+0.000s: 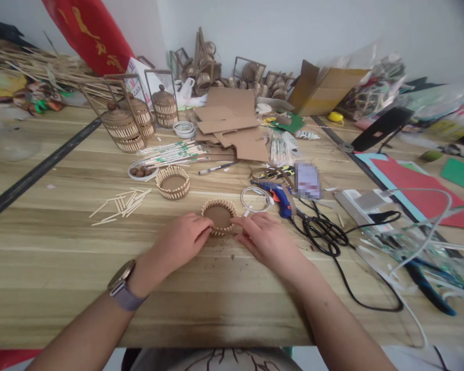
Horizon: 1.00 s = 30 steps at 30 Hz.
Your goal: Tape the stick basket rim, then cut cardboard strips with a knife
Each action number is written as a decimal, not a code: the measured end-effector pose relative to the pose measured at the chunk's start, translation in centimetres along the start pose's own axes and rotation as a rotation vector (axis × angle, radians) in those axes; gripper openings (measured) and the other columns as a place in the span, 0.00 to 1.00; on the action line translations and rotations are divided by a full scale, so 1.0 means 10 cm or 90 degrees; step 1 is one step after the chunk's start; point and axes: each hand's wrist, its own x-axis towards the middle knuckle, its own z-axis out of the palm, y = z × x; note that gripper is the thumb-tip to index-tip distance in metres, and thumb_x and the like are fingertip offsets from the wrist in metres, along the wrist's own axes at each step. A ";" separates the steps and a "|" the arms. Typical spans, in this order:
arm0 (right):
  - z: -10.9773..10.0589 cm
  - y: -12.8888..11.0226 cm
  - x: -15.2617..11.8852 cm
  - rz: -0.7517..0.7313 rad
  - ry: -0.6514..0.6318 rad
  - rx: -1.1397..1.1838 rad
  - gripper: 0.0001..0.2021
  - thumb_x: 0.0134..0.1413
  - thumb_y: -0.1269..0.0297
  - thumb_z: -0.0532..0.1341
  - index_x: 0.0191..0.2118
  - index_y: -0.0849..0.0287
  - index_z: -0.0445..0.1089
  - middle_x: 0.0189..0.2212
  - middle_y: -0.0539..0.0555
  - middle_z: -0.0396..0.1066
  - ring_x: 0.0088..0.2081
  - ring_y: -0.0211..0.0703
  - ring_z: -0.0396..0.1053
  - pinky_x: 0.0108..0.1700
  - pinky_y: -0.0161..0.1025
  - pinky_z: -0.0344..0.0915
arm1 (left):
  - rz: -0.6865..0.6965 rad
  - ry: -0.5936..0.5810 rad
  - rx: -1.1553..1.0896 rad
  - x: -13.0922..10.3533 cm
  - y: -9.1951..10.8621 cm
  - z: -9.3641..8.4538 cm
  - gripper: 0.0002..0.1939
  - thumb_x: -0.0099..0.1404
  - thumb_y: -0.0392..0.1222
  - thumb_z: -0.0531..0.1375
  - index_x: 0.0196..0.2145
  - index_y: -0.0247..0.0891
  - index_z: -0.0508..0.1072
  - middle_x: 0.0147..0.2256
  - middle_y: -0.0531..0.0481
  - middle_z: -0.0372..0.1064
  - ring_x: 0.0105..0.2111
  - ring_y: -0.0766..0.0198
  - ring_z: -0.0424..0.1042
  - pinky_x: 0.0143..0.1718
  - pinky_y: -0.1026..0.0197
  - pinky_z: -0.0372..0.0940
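A small round basket, with a brown cardboard base and a wall of short upright wooden sticks, stands on the table before me. My left hand wears a watch at the wrist and pinches the basket's left edge between bent fingers. On the opposite side, my right hand grips the right edge with its fingertips. A second basket of the same make stands just behind and to the left. Loose short sticks lie scattered left of it. Brown crumbs dot the tabletop near my fingers.
To the right lie a blue glue gun, a coil of white cord, scissors, a tangled black cable and a power strip. Cardboard sheets, bundled sticks and finished lidded baskets stand farther back.
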 end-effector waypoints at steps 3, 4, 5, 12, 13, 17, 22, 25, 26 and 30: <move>0.07 0.06 0.00 -0.001 0.012 -0.040 0.13 0.63 0.69 0.60 0.52 0.60 0.69 0.36 0.57 0.78 0.39 0.48 0.73 0.48 0.44 0.63 | 0.006 -0.003 -0.005 0.00 0.00 0.00 0.10 0.69 0.32 0.54 0.39 0.37 0.75 0.33 0.46 0.75 0.35 0.57 0.73 0.38 0.57 0.66; 0.08 0.07 0.00 -0.006 0.015 -0.048 0.12 0.63 0.68 0.60 0.52 0.60 0.70 0.36 0.57 0.78 0.39 0.47 0.73 0.48 0.45 0.63 | 0.008 -0.004 -0.006 0.00 0.00 0.00 0.10 0.69 0.32 0.54 0.39 0.37 0.75 0.33 0.46 0.75 0.35 0.57 0.73 0.38 0.57 0.66; 0.09 0.07 0.01 -0.012 0.018 -0.056 0.12 0.63 0.68 0.60 0.51 0.59 0.71 0.36 0.56 0.78 0.39 0.47 0.73 0.48 0.45 0.62 | 0.009 -0.005 -0.006 0.00 0.00 -0.01 0.10 0.69 0.32 0.54 0.39 0.37 0.75 0.33 0.46 0.75 0.35 0.57 0.73 0.38 0.58 0.66; 0.06 0.06 0.03 -0.058 0.028 -0.106 0.07 0.65 0.69 0.59 0.43 0.56 0.74 0.30 0.52 0.75 0.37 0.45 0.70 0.52 0.43 0.58 | 0.030 -0.016 -0.016 0.00 -0.02 -0.03 0.10 0.69 0.31 0.55 0.39 0.38 0.76 0.34 0.47 0.76 0.37 0.57 0.73 0.39 0.58 0.66; 0.06 0.05 0.03 -0.062 0.027 -0.110 0.06 0.64 0.70 0.59 0.41 0.56 0.75 0.29 0.52 0.75 0.37 0.45 0.70 0.53 0.43 0.58 | 0.034 -0.016 -0.019 -0.01 -0.03 -0.03 0.10 0.69 0.31 0.55 0.39 0.38 0.76 0.34 0.46 0.76 0.37 0.56 0.73 0.40 0.58 0.66; 0.06 0.04 0.03 -0.069 0.034 -0.115 0.05 0.63 0.70 0.61 0.38 0.57 0.74 0.28 0.51 0.74 0.36 0.44 0.69 0.54 0.43 0.57 | 0.042 -0.015 -0.031 -0.02 -0.06 -0.02 0.10 0.70 0.31 0.55 0.39 0.37 0.77 0.36 0.46 0.76 0.38 0.56 0.73 0.40 0.57 0.66; 0.05 0.02 0.03 -0.086 0.033 -0.119 0.08 0.65 0.71 0.58 0.36 0.57 0.74 0.28 0.51 0.73 0.36 0.44 0.67 0.53 0.42 0.56 | 0.052 -0.005 -0.028 -0.01 -0.07 -0.02 0.10 0.69 0.30 0.56 0.38 0.37 0.77 0.34 0.47 0.75 0.38 0.56 0.72 0.40 0.57 0.66; 0.05 0.01 0.03 -0.090 0.028 -0.113 0.09 0.66 0.72 0.57 0.37 0.57 0.74 0.28 0.52 0.73 0.36 0.44 0.67 0.53 0.42 0.56 | 0.055 -0.011 -0.016 0.00 -0.06 -0.03 0.10 0.68 0.29 0.56 0.37 0.37 0.77 0.33 0.48 0.75 0.37 0.57 0.72 0.39 0.58 0.66; 0.05 0.01 0.03 -0.090 0.027 -0.110 0.09 0.65 0.72 0.57 0.37 0.57 0.74 0.28 0.51 0.73 0.37 0.44 0.67 0.52 0.42 0.56 | 0.053 -0.011 -0.012 0.00 -0.06 -0.04 0.10 0.68 0.29 0.56 0.37 0.36 0.77 0.33 0.48 0.74 0.37 0.57 0.72 0.39 0.58 0.66; 0.06 0.01 0.03 -0.099 0.050 -0.111 0.07 0.64 0.72 0.59 0.35 0.57 0.73 0.27 0.51 0.73 0.36 0.43 0.67 0.51 0.41 0.57 | 0.017 -0.003 -0.016 -0.02 -0.06 -0.03 0.09 0.68 0.30 0.58 0.40 0.36 0.77 0.35 0.47 0.74 0.37 0.57 0.74 0.38 0.57 0.68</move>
